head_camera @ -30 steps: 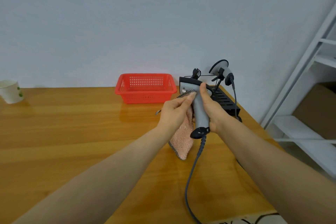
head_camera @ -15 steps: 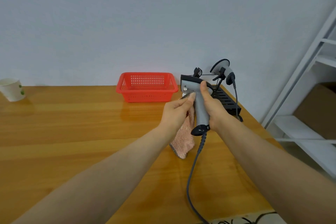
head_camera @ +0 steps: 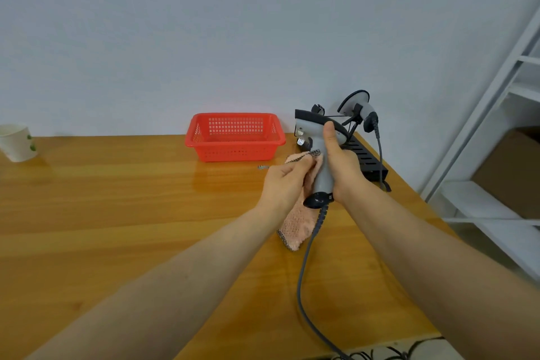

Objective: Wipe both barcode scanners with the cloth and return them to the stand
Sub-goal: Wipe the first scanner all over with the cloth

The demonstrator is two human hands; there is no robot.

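Observation:
My right hand (head_camera: 340, 166) grips the handle of a grey barcode scanner (head_camera: 315, 131) and holds it upright above the table, its dark head pointing left and its cable (head_camera: 304, 272) trailing toward me. A pink knitted cloth (head_camera: 295, 228) is in my left hand (head_camera: 287, 181), pressed against the left side of the handle below the head, with the rest hanging down. A second grey scanner (head_camera: 361, 108) sits in the black stand (head_camera: 366, 158) behind my hands, by the wall.
A red plastic basket (head_camera: 235, 137) stands on the wooden table (head_camera: 117, 213) left of the scanners. A white paper cup (head_camera: 17, 142) is at the far left. A white shelving frame (head_camera: 496, 96) with a cardboard box rises right of the table.
My left hand has slid the cloth down from the scanner's head to its handle. The right hand keeps the scanner in much the same place.

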